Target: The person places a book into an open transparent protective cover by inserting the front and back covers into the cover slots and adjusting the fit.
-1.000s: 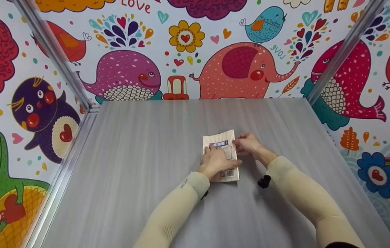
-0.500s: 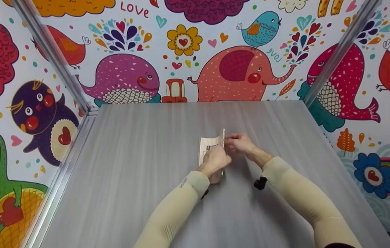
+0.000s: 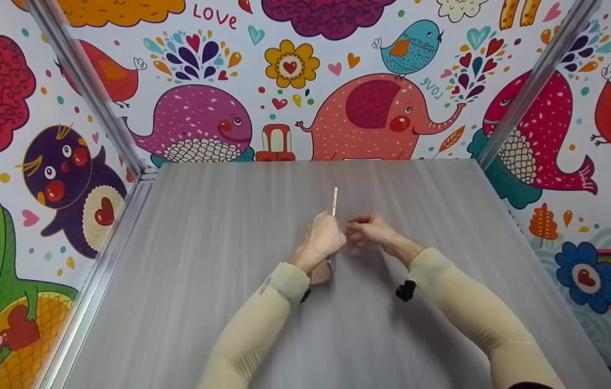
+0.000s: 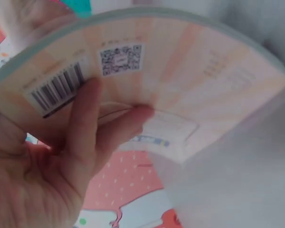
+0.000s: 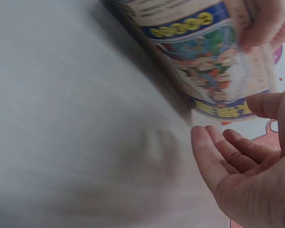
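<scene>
A thin paperback book (image 3: pixel 335 201) stands up off the table, seen almost edge-on in the head view. My left hand (image 3: pixel 320 237) grips it around the middle and hides much of it. In the left wrist view, the left fingers (image 4: pixel 85 114) press the pale striped back cover (image 4: pixel 180 61), which bears a barcode and a QR code, and the book bows into a curve. The colourful front cover (image 5: pixel 204 66) faces the right wrist camera, with the left thumb (image 5: pixel 270 23) on it. My right hand (image 3: pixel 373 231) hovers just right of the book, fingers loosely bent, holding nothing.
Grey wood-grain table (image 3: pixel 202 227) surrounds the hands. Metal frame posts (image 3: pixel 89 86) rise at its back corners. Behind stands a wall (image 3: pixel 348 43) printed with cartoon animals.
The book lay back cover up under my left hand, then tipped up from its right side. Now my left hand grips it upright, farther left, and my right hand is off its edge.
</scene>
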The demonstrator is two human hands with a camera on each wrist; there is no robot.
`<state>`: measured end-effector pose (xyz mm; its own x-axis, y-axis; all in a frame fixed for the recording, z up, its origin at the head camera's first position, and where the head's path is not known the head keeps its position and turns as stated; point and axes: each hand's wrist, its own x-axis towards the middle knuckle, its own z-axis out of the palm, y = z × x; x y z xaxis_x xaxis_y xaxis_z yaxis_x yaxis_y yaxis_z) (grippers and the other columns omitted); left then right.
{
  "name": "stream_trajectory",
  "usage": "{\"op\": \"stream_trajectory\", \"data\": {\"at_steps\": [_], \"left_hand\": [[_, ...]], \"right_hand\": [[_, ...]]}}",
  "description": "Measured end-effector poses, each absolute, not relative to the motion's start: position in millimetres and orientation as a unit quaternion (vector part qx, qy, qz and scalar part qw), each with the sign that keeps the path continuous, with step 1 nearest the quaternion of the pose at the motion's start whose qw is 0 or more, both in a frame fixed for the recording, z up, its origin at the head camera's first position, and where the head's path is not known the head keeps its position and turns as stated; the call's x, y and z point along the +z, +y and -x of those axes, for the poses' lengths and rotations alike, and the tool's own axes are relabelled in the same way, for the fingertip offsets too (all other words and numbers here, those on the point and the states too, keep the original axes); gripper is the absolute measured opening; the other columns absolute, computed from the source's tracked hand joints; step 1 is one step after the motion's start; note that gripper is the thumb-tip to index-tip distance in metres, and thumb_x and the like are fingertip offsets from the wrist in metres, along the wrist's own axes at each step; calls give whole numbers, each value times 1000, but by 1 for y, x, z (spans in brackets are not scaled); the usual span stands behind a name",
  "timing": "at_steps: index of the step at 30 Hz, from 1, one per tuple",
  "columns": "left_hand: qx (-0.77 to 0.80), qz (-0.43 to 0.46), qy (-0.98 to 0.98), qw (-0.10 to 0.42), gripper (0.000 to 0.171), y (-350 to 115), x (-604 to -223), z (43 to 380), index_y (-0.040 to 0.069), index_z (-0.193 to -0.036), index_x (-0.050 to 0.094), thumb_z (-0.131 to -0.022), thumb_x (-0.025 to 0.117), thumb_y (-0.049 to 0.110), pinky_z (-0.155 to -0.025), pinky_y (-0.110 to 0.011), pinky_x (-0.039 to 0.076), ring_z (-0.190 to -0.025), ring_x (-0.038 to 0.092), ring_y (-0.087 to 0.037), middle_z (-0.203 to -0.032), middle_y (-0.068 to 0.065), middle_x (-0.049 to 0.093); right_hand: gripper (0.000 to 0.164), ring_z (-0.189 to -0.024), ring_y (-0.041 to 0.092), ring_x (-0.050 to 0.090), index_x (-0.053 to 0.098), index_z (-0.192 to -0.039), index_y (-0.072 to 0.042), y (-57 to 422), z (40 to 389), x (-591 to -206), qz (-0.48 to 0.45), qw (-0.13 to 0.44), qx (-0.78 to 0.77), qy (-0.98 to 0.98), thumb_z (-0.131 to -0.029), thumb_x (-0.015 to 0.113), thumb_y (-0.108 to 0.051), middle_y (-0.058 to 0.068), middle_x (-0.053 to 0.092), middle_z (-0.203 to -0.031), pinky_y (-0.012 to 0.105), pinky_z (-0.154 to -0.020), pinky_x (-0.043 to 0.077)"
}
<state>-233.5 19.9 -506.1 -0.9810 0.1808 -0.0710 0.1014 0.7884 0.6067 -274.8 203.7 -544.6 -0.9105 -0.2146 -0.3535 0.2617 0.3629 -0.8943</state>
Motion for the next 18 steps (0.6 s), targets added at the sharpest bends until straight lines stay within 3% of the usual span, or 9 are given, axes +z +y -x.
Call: {"op": "stream_trajectory", "data": {"at_steps": [4, 9, 14, 18], "left_hand": [[320, -49, 945, 54, 17, 12, -497, 232, 2, -101, 76, -102, 63, 12, -60, -33, 49, -71, 66, -22, -94, -12, 78], [343, -44, 937, 48, 14, 5, -489, 229, 2, -107, 73, -102, 64, 12, -62, -34, 50, -73, 64, -20, -93, -12, 77], [397, -72, 915, 22, 19, -5, -480, 229, -4, -113, 70, -103, 61, 10, -69, -40, 59, -79, 68, -24, -100, -21, 80], [487, -98, 867, 22, 34, -21, -477, 234, -9, -130, 69, -104, 55, 9, -76, -38, 65, -88, 78, -28, -111, -28, 81]], "right_hand": [[44, -103, 22, 83, 63, -145, 8, 194, 271, -552, -7, 253, -569, 783, -113, 64, -23, 27, 78, -137, 36, -90, 69], [51, -108, 25, 83, 54, -151, 11, 189, 270, -559, -9, 276, -580, 767, -115, 62, -23, 30, 76, -139, 36, -90, 69], [45, -99, 19, 82, 58, -145, 2, 189, 273, -556, -23, 301, -625, 720, -114, 65, -29, 13, 84, -118, 40, -94, 68], [31, -91, 13, 81, 68, -130, -9, 191, 277, -550, -15, 334, -661, 672, -118, 57, -35, -2, 85, -97, 36, -91, 66]]}}
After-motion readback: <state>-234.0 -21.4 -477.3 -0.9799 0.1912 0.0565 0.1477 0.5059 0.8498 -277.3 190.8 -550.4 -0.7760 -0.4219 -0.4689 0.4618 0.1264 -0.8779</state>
